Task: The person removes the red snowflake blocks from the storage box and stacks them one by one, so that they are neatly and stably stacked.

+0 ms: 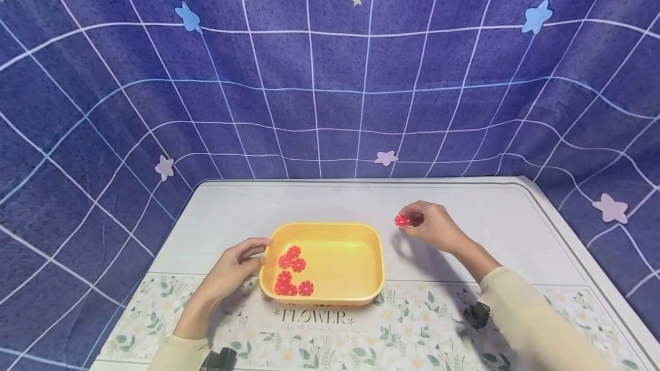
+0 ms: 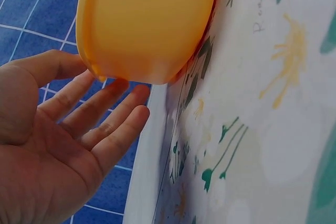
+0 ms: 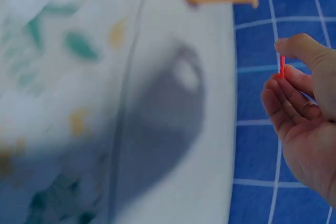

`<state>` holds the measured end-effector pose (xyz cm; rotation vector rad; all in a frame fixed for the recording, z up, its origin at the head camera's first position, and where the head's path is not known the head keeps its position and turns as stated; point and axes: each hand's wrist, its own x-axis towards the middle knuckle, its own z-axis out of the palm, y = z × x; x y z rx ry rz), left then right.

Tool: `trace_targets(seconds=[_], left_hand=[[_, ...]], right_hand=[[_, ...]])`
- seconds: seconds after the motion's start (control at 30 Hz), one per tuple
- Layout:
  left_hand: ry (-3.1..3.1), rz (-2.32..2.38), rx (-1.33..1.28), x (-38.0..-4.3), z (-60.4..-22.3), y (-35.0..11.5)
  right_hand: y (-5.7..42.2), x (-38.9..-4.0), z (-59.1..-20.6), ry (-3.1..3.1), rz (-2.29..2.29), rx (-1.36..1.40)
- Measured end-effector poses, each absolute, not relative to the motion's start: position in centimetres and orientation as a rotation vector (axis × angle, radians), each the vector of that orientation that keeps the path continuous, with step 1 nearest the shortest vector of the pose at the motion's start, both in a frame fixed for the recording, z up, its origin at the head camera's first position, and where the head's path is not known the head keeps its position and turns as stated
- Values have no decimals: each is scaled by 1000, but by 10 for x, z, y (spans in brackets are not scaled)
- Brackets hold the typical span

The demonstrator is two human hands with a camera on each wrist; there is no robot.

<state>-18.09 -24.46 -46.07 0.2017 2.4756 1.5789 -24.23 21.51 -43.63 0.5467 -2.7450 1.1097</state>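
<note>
A red flower-shaped disc [image 1: 401, 220], thin and flat when seen edge-on from the right wrist, is pinched between the thumb and fingers of the right hand [image 1: 435, 227], in the air to the right of the yellow tray [image 1: 345, 268]. The tray is a rounded rectangle of smooth, glossy, plastic-looking material with upright walls and a lipped rim. Inside its left half lies a loose cluster of matching red discs [image 1: 298, 265], their edges notched into petals around pale centers; some overlap at the front left corner.

At the tray's left end, the left hand [image 1: 232, 268] touches the rim and outer wall, its fingers spread and relaxed. The hands are well apart, on opposite sides of the tray.

Under the tray, the tabletop [image 1: 319, 199] is plain, smooth white toward the back and printed with leaves and blossoms toward the front, where "FLOWER" lettering [image 1: 313, 317] runs. Matte cream sleeves [image 1: 536, 314] cover the forearms. Behind the tray hangs softly rippled blue-violet cloth [image 1: 335, 102], patterned with pale grid lines and stars.
</note>
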Motion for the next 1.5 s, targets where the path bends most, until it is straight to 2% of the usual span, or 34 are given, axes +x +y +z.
trace_targets(seconds=[0.37,0.7,1.5], left_hand=[[2501,1551,206,-181,-462,-244],[2496,1553,182,-180,-465,-244],[2495,1564,206,-180,-463,-244]], right_hand=[[248,-240,-480,-2894,947,418],[255,-238,-500,-2868,963,395],[254,-241,-500,-2851,1047,365]])
